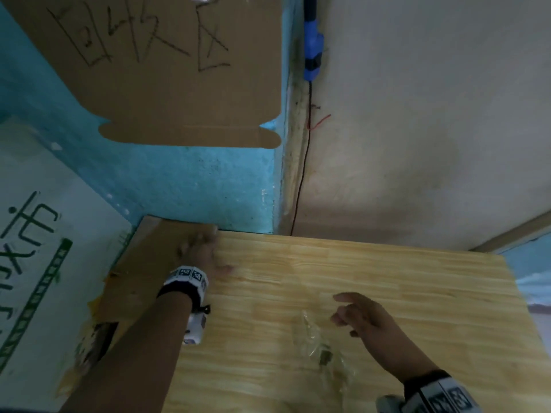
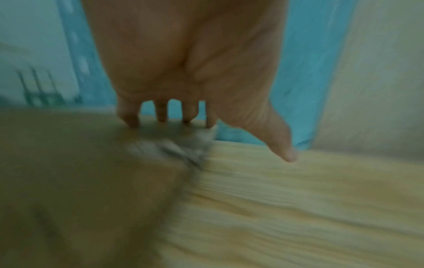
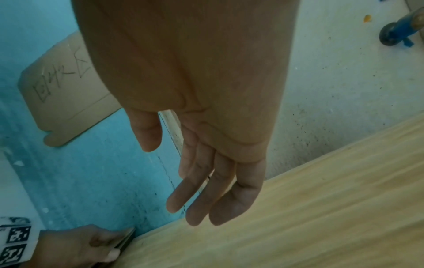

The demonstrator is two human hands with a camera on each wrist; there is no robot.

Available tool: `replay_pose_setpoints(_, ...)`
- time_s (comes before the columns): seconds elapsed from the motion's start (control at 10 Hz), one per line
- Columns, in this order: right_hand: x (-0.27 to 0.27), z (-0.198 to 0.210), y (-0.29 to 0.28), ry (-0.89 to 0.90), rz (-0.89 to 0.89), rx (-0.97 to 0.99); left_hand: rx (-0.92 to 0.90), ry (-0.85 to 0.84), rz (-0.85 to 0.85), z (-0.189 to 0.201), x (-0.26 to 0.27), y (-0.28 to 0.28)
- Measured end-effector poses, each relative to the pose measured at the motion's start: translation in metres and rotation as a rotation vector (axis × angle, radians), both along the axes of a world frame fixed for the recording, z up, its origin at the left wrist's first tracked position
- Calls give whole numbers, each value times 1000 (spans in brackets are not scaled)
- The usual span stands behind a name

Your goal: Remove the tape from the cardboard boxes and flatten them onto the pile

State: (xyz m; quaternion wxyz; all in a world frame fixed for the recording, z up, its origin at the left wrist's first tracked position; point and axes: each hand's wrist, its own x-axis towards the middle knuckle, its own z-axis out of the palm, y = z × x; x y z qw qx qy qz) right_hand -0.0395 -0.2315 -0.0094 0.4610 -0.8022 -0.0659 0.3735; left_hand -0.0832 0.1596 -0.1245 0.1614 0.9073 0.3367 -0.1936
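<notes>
A flattened brown cardboard piece (image 1: 143, 272) lies along the left edge of the wooden table (image 1: 387, 278), against the blue wall. My left hand (image 1: 205, 251) presses on its far corner with spread fingers (image 2: 130, 119), thumb out over the wood; the left wrist view is blurred. Scraps of yellow tape (image 1: 92, 305) cling to the cardboard's near left edge. My right hand (image 1: 354, 314) hovers above the table with relaxed, straight fingers (image 3: 236, 204) and holds nothing. A crumpled strip of clear tape (image 1: 316, 344) lies on the wood just left of it.
A cardboard sign (image 1: 167, 70) with handwritten characters hangs on the blue wall. A large white box with green print (image 1: 35, 248) stands at the left of the table. A blue device with a thin cable (image 1: 312, 46) hangs in the wall corner.
</notes>
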Motion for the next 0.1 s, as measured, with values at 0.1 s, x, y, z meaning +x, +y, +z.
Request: replay_pose_setpoints(0.1, 6, 12, -5, -37, -47, 39, 58, -132, -27, 21, 5, -50)
